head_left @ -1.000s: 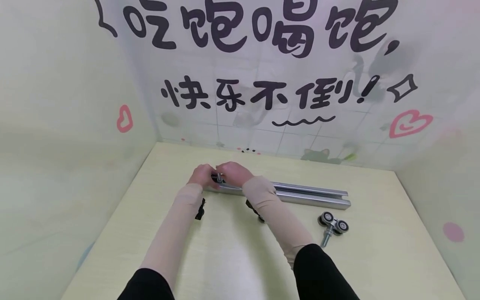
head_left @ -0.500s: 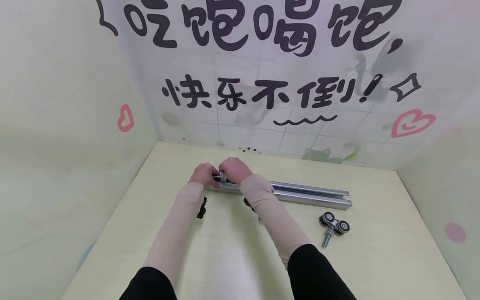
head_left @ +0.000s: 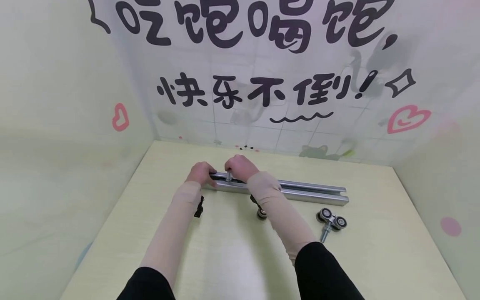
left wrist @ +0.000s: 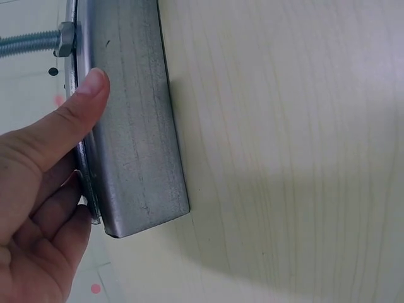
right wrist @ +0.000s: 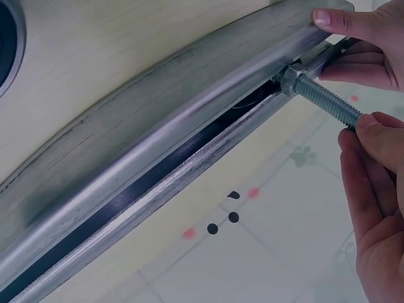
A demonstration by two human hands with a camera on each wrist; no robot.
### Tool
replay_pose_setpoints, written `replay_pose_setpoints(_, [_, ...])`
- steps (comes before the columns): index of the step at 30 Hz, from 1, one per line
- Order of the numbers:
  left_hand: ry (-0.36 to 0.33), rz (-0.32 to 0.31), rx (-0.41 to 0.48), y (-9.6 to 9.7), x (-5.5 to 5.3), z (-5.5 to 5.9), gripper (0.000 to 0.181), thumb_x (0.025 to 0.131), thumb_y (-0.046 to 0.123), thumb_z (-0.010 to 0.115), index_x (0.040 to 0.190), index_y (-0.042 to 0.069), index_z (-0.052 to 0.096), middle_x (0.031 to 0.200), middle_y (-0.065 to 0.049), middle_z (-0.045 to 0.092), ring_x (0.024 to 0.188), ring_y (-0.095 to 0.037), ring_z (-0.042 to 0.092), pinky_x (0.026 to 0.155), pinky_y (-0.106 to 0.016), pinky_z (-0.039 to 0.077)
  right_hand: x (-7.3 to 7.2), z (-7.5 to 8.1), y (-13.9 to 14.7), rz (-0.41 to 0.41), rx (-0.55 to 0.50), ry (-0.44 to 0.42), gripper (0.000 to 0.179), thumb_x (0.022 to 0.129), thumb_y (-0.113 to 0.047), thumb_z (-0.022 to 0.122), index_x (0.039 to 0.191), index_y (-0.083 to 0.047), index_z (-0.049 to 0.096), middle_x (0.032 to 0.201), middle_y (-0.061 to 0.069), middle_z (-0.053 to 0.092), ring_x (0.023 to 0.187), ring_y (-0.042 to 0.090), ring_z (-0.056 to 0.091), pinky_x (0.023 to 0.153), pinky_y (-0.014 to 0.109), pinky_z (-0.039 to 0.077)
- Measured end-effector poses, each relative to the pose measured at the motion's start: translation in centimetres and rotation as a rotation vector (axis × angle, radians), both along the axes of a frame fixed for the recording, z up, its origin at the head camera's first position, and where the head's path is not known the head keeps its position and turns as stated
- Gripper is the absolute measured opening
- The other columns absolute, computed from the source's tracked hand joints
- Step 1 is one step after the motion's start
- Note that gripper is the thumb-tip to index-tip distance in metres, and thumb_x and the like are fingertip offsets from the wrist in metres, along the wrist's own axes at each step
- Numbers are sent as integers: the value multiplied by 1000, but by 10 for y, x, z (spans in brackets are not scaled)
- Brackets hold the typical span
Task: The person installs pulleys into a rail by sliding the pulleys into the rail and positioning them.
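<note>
A slotted metal rail point(head_left: 315, 195) lies across the table, its slot facing up. At the rail's left end, my left hand point(head_left: 200, 173) grips it; in the left wrist view the thumb lies on the side wall point(left wrist: 136, 126) and the fingers curl at the other side. A threaded bolt point(right wrist: 328, 101) with a hex nut point(right wrist: 292, 79) stands out of the slot, a short way in from that end. My right hand point(head_left: 241, 168) pinches the bolt's free tip between thumb and fingers. Whatever the bolt joins inside the rail is hidden.
A roller trolley point(head_left: 331, 223) with several wheels and a bolt lies on the table in front of the rail's right end. Another wheel point(head_left: 261, 213) shows beside the right forearm, partly covered. Printed sheets point(head_left: 262, 137) enclose the table at the back and sides.
My right hand has moved right along the rail with the bolt, away from the left hand. The left hand keeps its grip on the rail's end.
</note>
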State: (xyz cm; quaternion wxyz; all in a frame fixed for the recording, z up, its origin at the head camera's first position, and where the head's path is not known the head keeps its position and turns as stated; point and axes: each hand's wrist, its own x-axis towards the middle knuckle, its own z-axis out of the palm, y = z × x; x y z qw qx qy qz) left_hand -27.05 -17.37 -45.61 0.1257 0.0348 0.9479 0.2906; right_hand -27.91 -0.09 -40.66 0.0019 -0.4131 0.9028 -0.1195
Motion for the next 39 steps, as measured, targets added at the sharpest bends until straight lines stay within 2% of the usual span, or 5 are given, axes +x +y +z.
replay_pose_setpoints(6, [13, -17, -7, -1, -2, -2, 57, 56, 14, 85, 109, 3, 65, 108, -13, 65, 100, -27, 58, 91, -39, 44, 0, -1, 9, 9, -17, 3, 19, 80, 5, 56, 81, -5, 73, 84, 3, 70, 77, 16, 65, 72, 26, 52])
replay_pose_setpoints(15, [6, -4, -7, -1, -4, 4, 58, 56, 11, 84, 110, 3, 64, 109, -13, 65, 101, -28, 58, 92, -39, 43, -3, 0, 26, 0, -29, 7, 21, 77, 9, 55, 78, -4, 72, 80, 3, 69, 74, 15, 63, 71, 26, 52])
replay_pose_setpoints(25, [-34, 13, -6, 3, -1, 5, 58, 59, 10, 83, 113, 3, 62, 112, -14, 63, 106, -29, 55, 97, -40, 40, 1, 2, 42, 6, -23, -1, 20, 75, 9, 55, 76, -3, 71, 79, 5, 70, 74, 17, 65, 71, 26, 52])
replay_pose_setpoints(35, [-52, 33, 8, 6, 5, 9, 58, 60, 11, 83, 113, 3, 62, 113, -13, 62, 106, -28, 55, 96, -39, 41, 3, 4, 54, 14, -17, 8, 21, 73, 11, 53, 70, -2, 69, 71, 3, 66, 62, 11, 53, 66, 25, 51])
replay_pose_setpoints(39, [-57, 32, 15, 5, 3, 7, 58, 60, 9, 82, 114, 3, 61, 114, -14, 62, 107, -29, 54, 97, -40, 40, 3, 4, 59, 8, -20, -10, 20, 74, 11, 54, 72, -2, 70, 74, 4, 68, 65, 13, 59, 69, 26, 52])
